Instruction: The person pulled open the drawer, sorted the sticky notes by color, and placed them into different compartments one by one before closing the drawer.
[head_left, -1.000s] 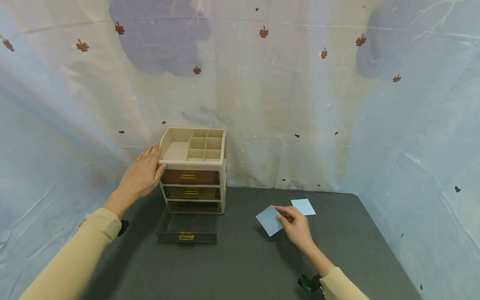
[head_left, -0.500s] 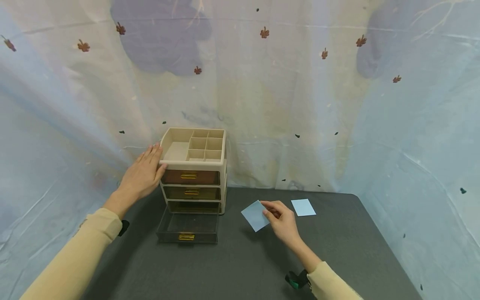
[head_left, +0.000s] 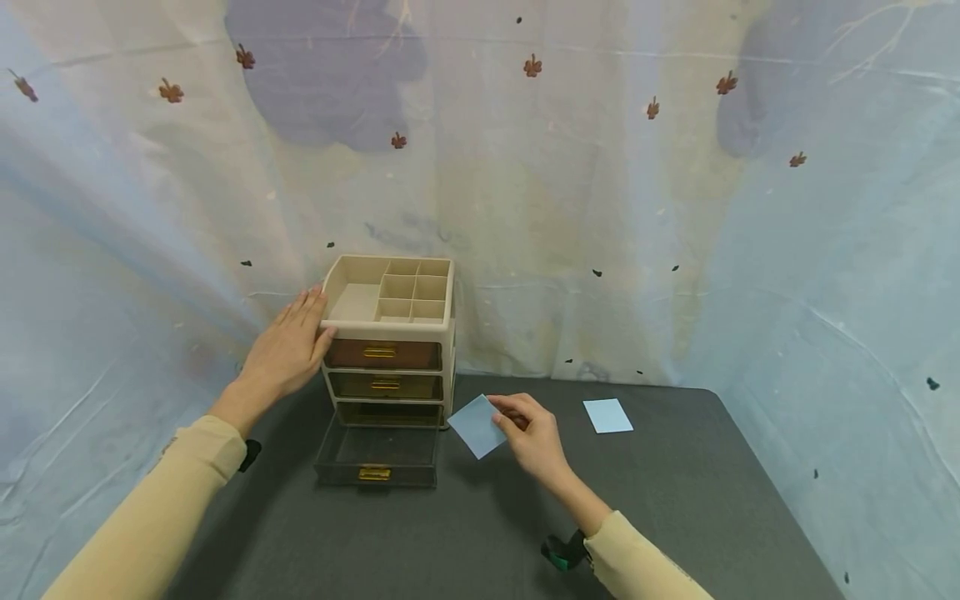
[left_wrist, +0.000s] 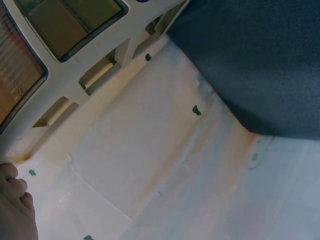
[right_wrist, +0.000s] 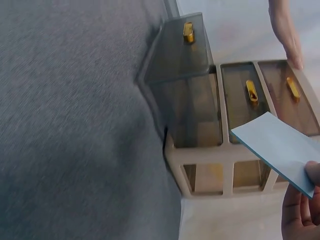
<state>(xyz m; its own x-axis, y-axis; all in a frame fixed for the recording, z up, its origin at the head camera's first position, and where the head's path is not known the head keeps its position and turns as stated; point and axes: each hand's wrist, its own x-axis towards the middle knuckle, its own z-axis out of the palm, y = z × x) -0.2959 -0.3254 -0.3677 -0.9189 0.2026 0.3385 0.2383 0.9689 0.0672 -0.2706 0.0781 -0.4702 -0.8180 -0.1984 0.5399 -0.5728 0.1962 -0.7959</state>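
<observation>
My right hand [head_left: 534,437] pinches a thin pad of light blue sticky notes [head_left: 474,427] by its corner, above the table and just right of the drawer organizer [head_left: 386,328]. In the right wrist view the pad [right_wrist: 275,142] overlaps the organizer's side and shows a thin blue edge. My left hand [head_left: 285,346] lies against the organizer's upper left side, fingers extended, thumb at the front edge. The bottom drawer [head_left: 375,450], clear grey with a gold handle, is pulled out; the two drawers above are closed. The left wrist view catches only part of the left hand [left_wrist: 16,207].
A second light blue square of sticky notes [head_left: 608,415] lies on the dark grey table [head_left: 675,500] at the right. The organizer's top has a large compartment and several small ones. A patterned curtain [head_left: 517,208] hangs behind and at both sides.
My right hand has carried the sticky note pad leftward, closer to the organizer. The left hand and the pulled-out drawer stay as they were.
</observation>
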